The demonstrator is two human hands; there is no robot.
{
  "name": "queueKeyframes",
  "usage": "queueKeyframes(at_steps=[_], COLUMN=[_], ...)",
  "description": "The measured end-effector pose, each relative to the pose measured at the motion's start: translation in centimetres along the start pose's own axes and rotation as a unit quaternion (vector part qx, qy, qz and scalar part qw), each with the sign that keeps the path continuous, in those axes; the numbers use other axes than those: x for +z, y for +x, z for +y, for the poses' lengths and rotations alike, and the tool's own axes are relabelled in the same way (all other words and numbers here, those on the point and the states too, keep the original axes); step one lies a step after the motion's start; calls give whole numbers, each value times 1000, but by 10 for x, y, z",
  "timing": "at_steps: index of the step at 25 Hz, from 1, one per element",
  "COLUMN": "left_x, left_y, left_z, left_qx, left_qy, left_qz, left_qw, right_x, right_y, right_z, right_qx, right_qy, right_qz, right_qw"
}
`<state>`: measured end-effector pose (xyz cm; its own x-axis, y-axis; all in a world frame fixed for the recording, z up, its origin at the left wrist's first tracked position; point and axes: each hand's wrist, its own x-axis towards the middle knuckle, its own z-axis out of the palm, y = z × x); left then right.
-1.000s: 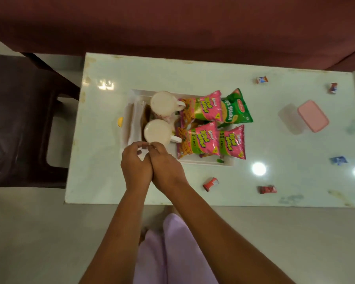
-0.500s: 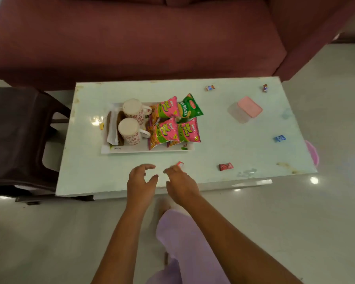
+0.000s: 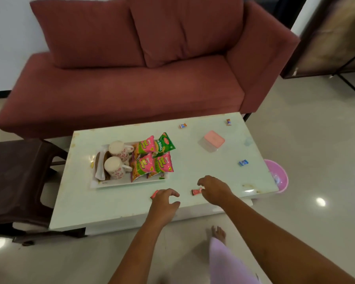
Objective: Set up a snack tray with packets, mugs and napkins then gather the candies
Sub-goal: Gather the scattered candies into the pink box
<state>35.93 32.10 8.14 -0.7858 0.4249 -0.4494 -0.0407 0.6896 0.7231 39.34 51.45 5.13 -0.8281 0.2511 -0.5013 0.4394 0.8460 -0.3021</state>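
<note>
We are in a home living room: a maroon sofa with two back cushions, a low white coffee table, a dark plastic chair, glossy floor tiles.

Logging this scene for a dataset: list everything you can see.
table: one, pale glossy, before sofa
tray: one, white, table's left part
mugs: two, white with pink flowers, on tray
packets: four, three pink, one green, on tray
napkins: count unclear, white, tray's left end
candies: at least five, two red near, one blue right, two far edge
box: one, pink lid, table's right part
sofa: one, maroon, behind table
chair: one, dark brown, left
bin: one, pink, floor right of table
left hand: one, beside a red candy
right hand: one, beside other red candy
</note>
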Motion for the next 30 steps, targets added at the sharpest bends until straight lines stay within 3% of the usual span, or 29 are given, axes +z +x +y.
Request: queueKeyframes(at_steps=[9, 16, 24, 27, 30], left_x=[105, 170, 194, 184, 165], left_y=[153, 253, 268, 276, 285], left_z=[62, 73, 54, 53, 51], left_qx=[-97, -127, -167, -179, -149], left_qy=[-14, -59, -79, -109, -111], left_qz=[-1, 36, 57, 69, 99], left_qw=[995, 989, 981, 975, 978], right_x=[-67, -70, -47, -43, -42], right_y=[164, 281, 317, 311, 299], right_z=[128, 168, 178, 177, 171], right_qx=[31, 40, 24, 31, -22], right_qy=[-44, -63, -25, -6, 42], right_qz=[16, 2, 5, -30, -114], right_qw=[998, 997, 999, 999, 992])
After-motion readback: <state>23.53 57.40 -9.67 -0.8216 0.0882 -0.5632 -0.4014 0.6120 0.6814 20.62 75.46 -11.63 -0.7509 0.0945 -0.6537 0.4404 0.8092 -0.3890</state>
